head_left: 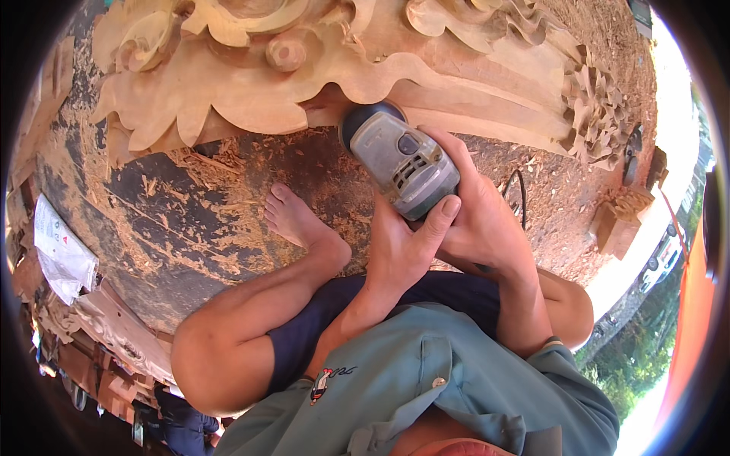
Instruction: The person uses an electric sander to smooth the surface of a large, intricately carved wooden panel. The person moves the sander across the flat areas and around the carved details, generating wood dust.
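Left hand [399, 247]: wrapped round the rear of the grey, boxy power grinder [403, 167], thumb up; a loosened grip could let it twist.
Right hand [483, 216]: curled along the grinder's right side; slipping forward might bring fingers nearer the disc.
Bare foot [293, 216]: near the grinder, uncovered; kickback could injure it.
Black round disc [351, 125]: at the pale, leaf-carved wooden panel's [251, 91] lower edge, contact unclear; 1 tilt could gouge it.

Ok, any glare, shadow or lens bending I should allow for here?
All in the head view: glare whites out patches along the right side; the lower left is dim; the carved wood has shaded hollows; shapes bend toward the black round border; the grinder, left hand and right hand look fairly sharp.
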